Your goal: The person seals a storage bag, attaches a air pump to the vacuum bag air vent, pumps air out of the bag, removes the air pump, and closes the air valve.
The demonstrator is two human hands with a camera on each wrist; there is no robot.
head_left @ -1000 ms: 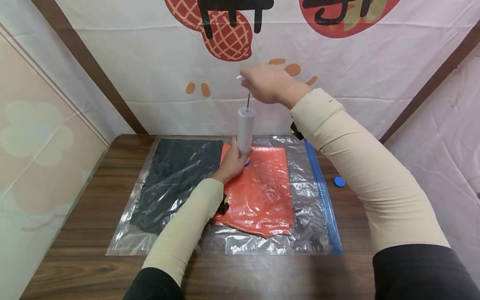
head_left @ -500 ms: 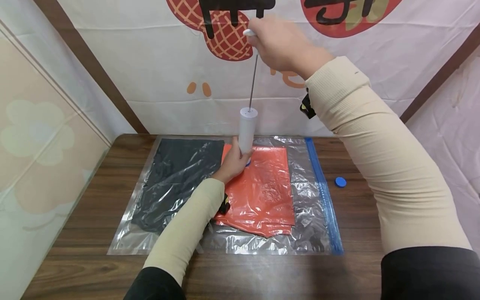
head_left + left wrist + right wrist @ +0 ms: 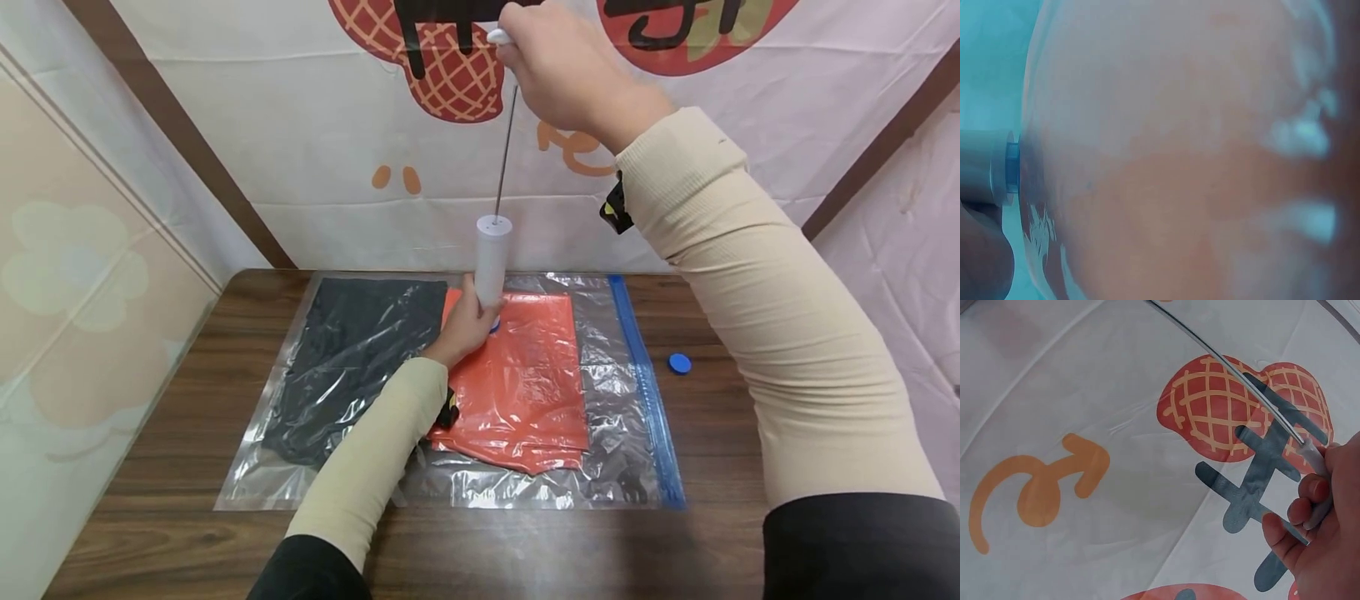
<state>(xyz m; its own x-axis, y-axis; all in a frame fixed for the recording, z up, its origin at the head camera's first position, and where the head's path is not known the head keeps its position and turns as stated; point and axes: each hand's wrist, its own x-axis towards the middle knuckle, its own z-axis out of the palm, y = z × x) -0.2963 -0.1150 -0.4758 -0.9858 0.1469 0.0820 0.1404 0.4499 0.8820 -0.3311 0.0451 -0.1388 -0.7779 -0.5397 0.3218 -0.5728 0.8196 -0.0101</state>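
Note:
A white hand pump point(image 3: 492, 260) stands nearly upright over a blue valve point(image 3: 495, 323) on a clear storage bag point(image 3: 618, 417). My left hand point(image 3: 467, 327) grips the lower end of the pump barrel. In the left wrist view the barrel point(image 3: 982, 165) meets the blue valve point(image 3: 1013, 167) against the bag's surface. High above, my right hand point(image 3: 562, 71) holds the pump's white handle point(image 3: 498, 37), with a long stretch of metal rod point(image 3: 506, 154) out of the barrel. The right wrist view shows fingers curled round the handle point(image 3: 1317, 481). Folded orange-red point(image 3: 525, 392) and black point(image 3: 360, 358) items lie inside the bag.
A blue round cap point(image 3: 679, 363) lies on the wooden table point(image 3: 562, 554) right of the bag. The bag's blue zip edge point(image 3: 645, 392) runs along its right side. A printed cloth point(image 3: 337, 150) hangs behind the table.
My right hand has risen with the handle, drawing much more of the rod out of the barrel; the last half second shows only a slight further rise. My left hand stays on the barrel.

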